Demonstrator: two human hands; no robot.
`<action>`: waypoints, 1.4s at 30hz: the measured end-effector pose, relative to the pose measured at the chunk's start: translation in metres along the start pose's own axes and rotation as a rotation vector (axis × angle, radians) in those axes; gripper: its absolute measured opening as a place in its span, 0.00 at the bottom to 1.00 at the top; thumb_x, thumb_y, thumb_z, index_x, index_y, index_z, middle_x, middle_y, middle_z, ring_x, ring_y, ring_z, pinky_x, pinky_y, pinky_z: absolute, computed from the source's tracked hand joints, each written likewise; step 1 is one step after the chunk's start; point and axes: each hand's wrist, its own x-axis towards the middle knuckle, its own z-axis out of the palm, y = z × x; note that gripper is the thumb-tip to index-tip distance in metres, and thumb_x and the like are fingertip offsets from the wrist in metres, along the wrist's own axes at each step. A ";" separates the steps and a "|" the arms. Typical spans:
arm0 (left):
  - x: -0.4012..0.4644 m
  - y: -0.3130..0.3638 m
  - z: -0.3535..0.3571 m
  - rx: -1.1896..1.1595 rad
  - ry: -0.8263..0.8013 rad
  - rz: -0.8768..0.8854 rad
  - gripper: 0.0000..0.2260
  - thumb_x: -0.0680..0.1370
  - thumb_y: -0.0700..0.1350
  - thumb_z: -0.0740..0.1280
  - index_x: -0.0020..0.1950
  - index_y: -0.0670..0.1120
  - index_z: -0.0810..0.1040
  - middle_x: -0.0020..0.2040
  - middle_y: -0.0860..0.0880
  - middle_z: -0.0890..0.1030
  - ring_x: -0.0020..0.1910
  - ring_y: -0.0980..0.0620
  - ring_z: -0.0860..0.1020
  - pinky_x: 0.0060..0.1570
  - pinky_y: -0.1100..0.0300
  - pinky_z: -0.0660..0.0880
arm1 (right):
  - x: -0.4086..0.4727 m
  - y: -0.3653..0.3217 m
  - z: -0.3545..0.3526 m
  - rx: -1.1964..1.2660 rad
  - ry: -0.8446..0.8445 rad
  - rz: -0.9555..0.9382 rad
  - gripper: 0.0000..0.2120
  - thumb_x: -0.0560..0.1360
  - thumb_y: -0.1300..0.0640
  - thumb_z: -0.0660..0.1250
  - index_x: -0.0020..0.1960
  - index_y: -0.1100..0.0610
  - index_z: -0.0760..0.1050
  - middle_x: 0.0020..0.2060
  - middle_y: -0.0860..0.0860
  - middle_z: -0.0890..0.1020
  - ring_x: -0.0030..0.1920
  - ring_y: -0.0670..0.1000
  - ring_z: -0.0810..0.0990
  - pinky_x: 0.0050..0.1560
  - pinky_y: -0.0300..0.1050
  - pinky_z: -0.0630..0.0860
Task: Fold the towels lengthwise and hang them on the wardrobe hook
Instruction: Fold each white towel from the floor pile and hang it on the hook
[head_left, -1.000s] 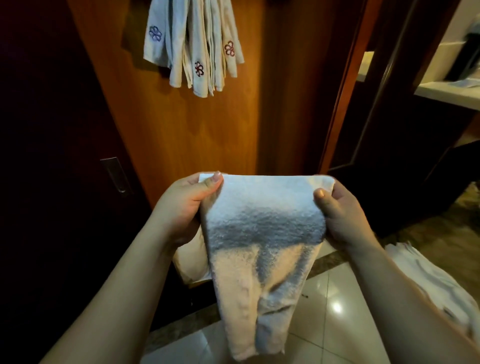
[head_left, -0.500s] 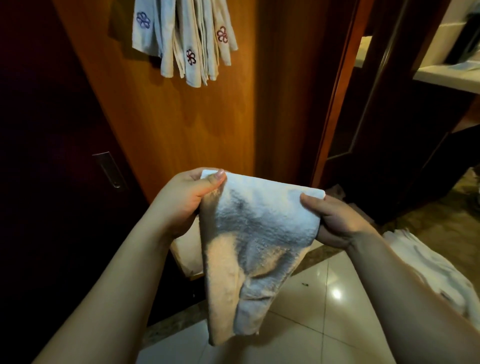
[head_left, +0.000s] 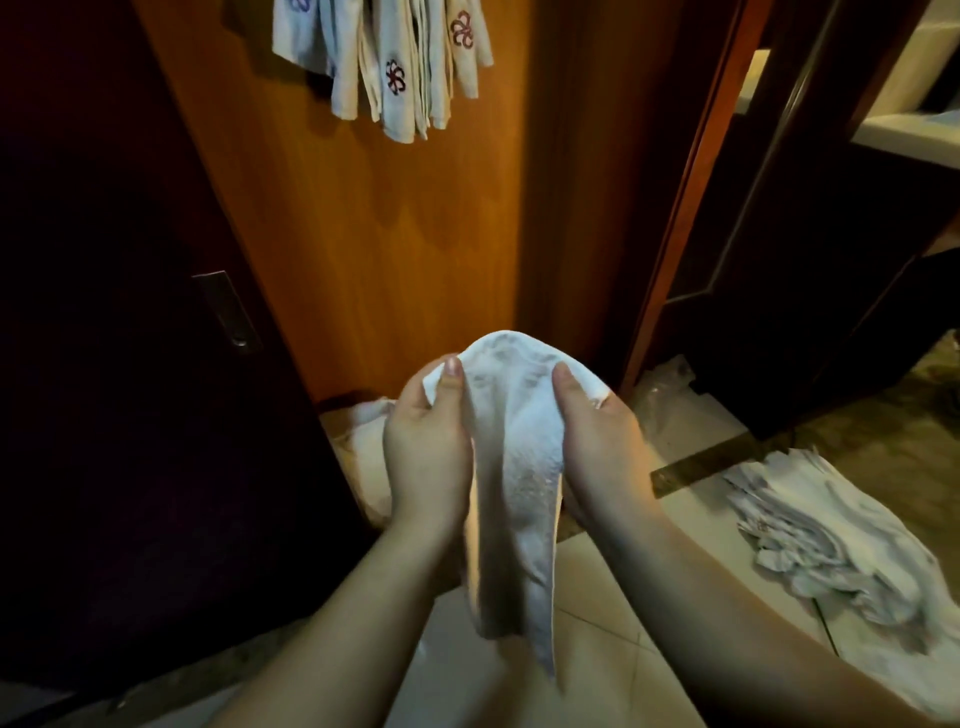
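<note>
Both hands pinch one white towel (head_left: 511, 467) at its top fold, left hand (head_left: 426, 452) and right hand (head_left: 602, 441) close together; it hangs between them above the floor (head_left: 613, 623), below the hung towels (head_left: 405, 62) on the wardrobe door (head_left: 395, 234)

held towel (head_left: 514, 457) white | hanging towels (head_left: 400, 57) white, red flower embroidery | door (head_left: 395, 249) orange-brown

Both forearms were bare from the near edge of the view up to the wrists, with no sleeve showing on either. The left hand (head_left: 427, 447) and the right hand (head_left: 597, 441) were bare too. The one thumbnail that showed clearly, on the left hand, was short and rounded with a faint natural sheen.
</note>
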 end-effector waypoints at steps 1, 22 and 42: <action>-0.006 -0.001 0.002 -0.009 0.004 -0.004 0.06 0.82 0.55 0.65 0.52 0.58 0.81 0.48 0.60 0.85 0.50 0.63 0.82 0.49 0.63 0.79 | -0.005 0.001 0.005 -0.030 0.011 -0.026 0.10 0.78 0.37 0.62 0.46 0.38 0.80 0.44 0.32 0.84 0.47 0.37 0.84 0.51 0.43 0.80; -0.006 0.031 0.004 -0.249 -0.781 -0.237 0.32 0.66 0.77 0.62 0.62 0.61 0.82 0.68 0.54 0.79 0.70 0.53 0.74 0.74 0.44 0.64 | 0.006 -0.034 -0.023 -0.228 -0.449 -0.400 0.40 0.72 0.22 0.55 0.78 0.41 0.62 0.68 0.36 0.76 0.69 0.37 0.73 0.70 0.36 0.69; 0.075 0.063 0.007 -0.045 -0.450 0.110 0.07 0.78 0.50 0.69 0.55 0.51 0.76 0.51 0.51 0.81 0.48 0.53 0.80 0.48 0.57 0.72 | 0.072 -0.116 -0.005 0.267 -0.354 -0.144 0.25 0.64 0.48 0.66 0.55 0.62 0.84 0.51 0.63 0.85 0.53 0.61 0.82 0.61 0.57 0.74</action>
